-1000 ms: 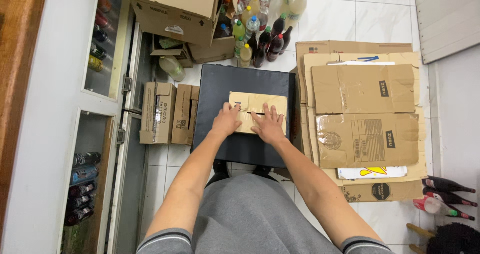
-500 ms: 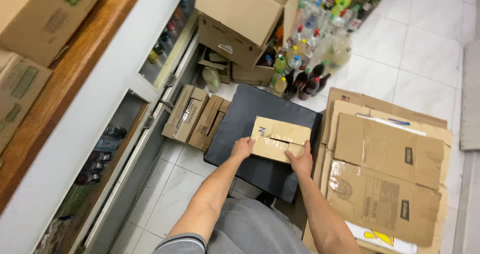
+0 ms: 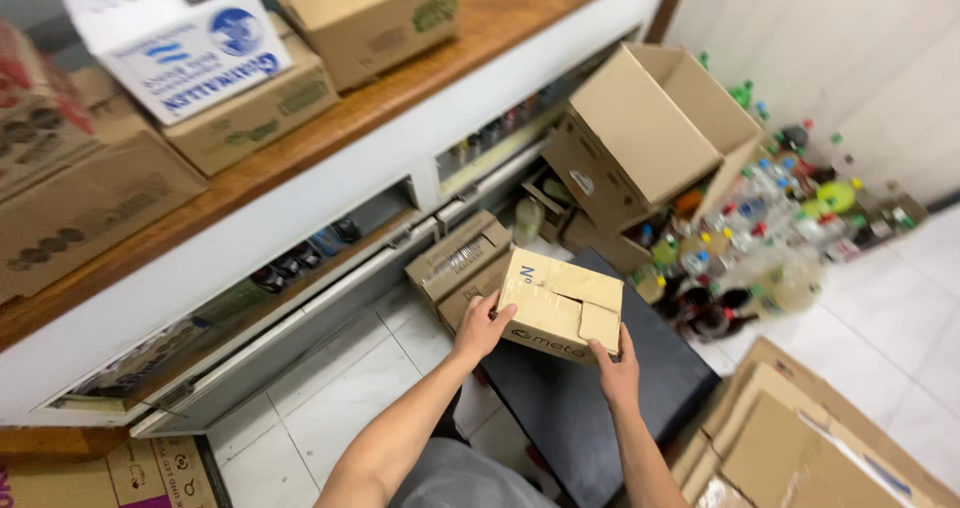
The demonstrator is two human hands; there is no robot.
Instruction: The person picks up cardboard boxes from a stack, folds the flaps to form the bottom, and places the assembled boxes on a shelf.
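Above a black flat stool top (image 3: 580, 408), left hand (image 3: 482, 328) and right hand (image 3: 618, 370) clasp opposite ends of a small taped brown cardboard box (image 3: 560, 303) held between them.

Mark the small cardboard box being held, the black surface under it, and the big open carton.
small cardboard box (image 3: 560, 306), head view, taped top face
black surface (image 3: 590, 408), head view, bare top
big open carton (image 3: 640, 128), head view, outer side wall
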